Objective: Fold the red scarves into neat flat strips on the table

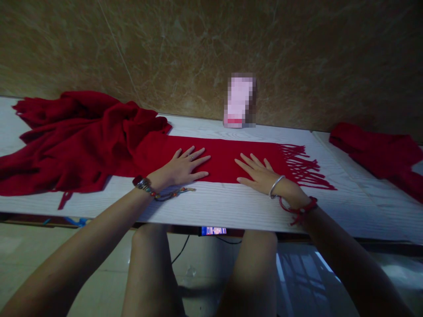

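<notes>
1 flat red fabric scarf (224, 152), fringe at its R end, lies on 1 white wood-grain tabletop (198, 207). 2 hands on scarf, L hand (183, 167) & R hand (259, 176), both palm-down, fingers spread, gripping nothing. L of scarf, touching: 1 rumpled red fabric heap (99, 136); can't tell if same pc. R of scarf, apart: 1 bunched red cloth (380, 149). Behind scarf: 1 pink blurred rectangular item (240, 99).

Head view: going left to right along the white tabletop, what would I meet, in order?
Bunched red cloth → left hand, palm down → right hand, palm down → red fringe → red cloth at the right edge.
</notes>
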A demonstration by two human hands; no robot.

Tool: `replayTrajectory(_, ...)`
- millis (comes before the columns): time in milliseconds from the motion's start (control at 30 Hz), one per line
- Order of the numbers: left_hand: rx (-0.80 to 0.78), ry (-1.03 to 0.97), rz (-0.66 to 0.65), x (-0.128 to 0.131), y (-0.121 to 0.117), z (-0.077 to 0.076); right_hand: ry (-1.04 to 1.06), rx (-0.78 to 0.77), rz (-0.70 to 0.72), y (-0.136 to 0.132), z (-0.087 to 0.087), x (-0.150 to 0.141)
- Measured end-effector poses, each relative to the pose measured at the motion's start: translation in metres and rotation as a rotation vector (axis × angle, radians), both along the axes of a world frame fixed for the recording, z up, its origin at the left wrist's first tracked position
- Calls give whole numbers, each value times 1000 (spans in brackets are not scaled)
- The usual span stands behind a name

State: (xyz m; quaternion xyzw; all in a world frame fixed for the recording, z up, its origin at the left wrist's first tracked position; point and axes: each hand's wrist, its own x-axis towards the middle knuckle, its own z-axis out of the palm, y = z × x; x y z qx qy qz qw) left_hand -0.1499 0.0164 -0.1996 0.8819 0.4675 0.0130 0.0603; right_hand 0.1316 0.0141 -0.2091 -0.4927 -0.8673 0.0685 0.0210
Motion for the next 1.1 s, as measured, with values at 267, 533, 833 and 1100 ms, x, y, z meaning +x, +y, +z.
replayTrajectory(267,-35,47,149,0,0,3,-130,-7,-223,-3,20,0)
replayTrajectory(533,-43,51,137,0,-1,5,-238,-149,-290,1,19,6)
replayTrajectory(833,-29,20,111,-2,1,3,-136,-133,-238,2,19,26)
replayTrajectory(1100,5,-19,56,-1,-1,5,7,-171,-27,-2,35,35)
